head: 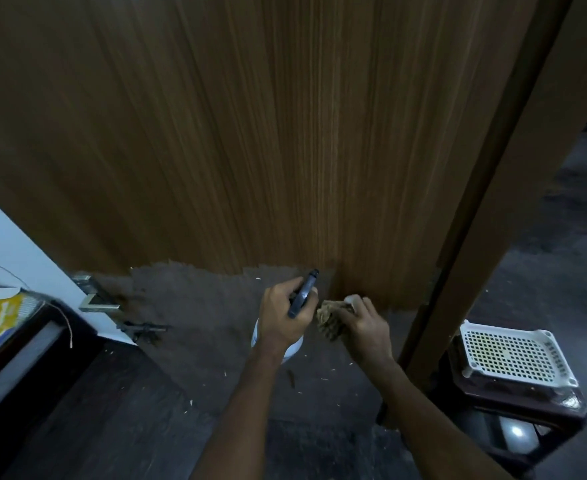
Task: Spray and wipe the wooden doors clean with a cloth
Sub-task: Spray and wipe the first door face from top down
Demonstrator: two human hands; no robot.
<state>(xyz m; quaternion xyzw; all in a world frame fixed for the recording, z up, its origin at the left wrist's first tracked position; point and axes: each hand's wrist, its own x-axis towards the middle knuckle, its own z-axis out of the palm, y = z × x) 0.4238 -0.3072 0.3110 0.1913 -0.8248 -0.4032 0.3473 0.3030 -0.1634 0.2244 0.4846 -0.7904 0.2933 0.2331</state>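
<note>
Nearest the camera, two bare forearms reach forward and down toward the foot of the door. The left hand (285, 315) has its fingers curled round the dark head of a spray bottle (304, 294); the white body of the bottle shows below the wrist, mostly hidden by the hand. The bottle's dark head runs as a long bar from lower left to upper right, its nozzle tip pointing up and away at the door's lower part. Just beside it, the right hand (363, 323) grips a crumpled tan cloth (330, 318), which bulges out from the fingers on the hand's left side, close to the bottle head; whether the two touch is unclear. The cloth lies near the bottom strip of the wooden door (250, 133).

To the right, a white perforated basket (513, 355) sits on a dark brown stool (527, 403), well apart from the hands and beyond the brown door frame (486, 220). To the left, a metal door handle (99, 303) juts from the door's edge, and a cabinet edge bearing a yellow-and-blue packet (2, 318) lies nearer the left border.

The dark floor (129, 410) carries scattered pale flecks. Beyond the hands the door rises, its grain vertical, filling the upper view.
</note>
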